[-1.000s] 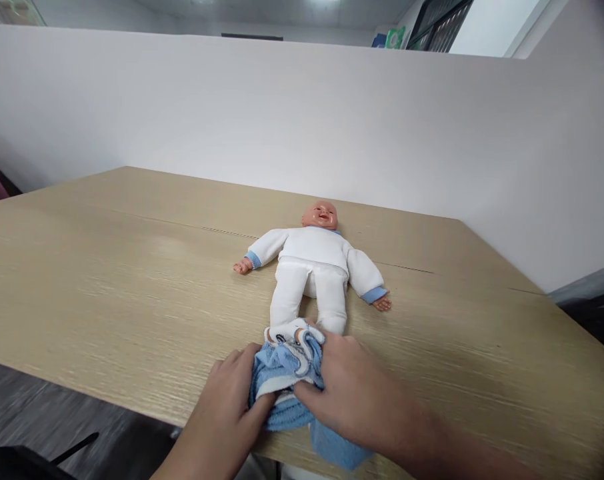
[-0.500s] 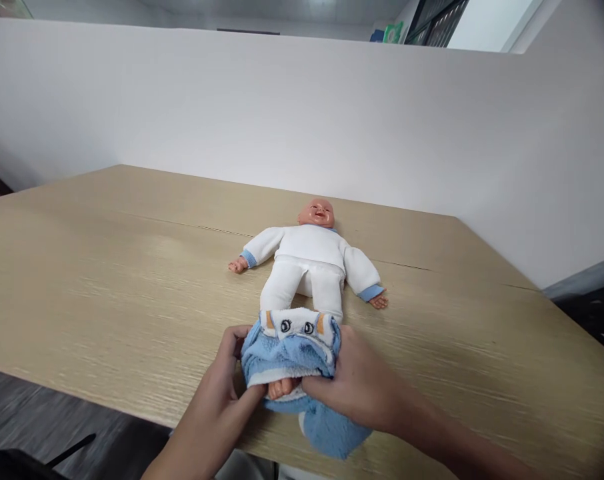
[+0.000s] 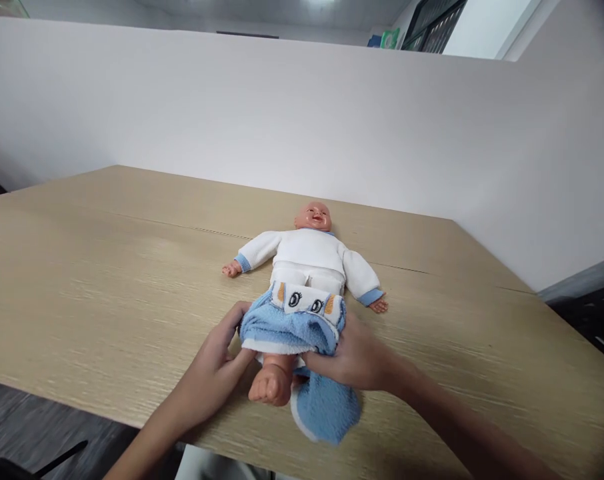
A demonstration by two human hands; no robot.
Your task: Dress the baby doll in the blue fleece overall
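A baby doll [image 3: 309, 250] in a white top with blue cuffs lies on its back, head toward the wall. Bunched round its legs is a blue terry garment [image 3: 287, 328] with a white band, embroidered eyes and orange patches. My left hand [image 3: 215, 357] grips the garment's left edge, thumb at the white hem. On the other side my right hand [image 3: 355, 353] is closed on the garment, its thumb tucked under the hem. One bare doll foot [image 3: 272, 383] sticks out below the hem. A loose blue part of the garment hangs beside it, over the second foot, which is mostly hidden.
The doll rests on a wide wooden table [image 3: 132, 267], whose front edge runs just below the doll's foot. Behind stands a white partition wall [image 3: 282, 113]. A dark object [image 3: 592, 320] is beyond the table's right edge.
Both hands have pulled the garment up the doll's legs toward its waist. The foot that barely showed under the hem is now out to above the ankle.
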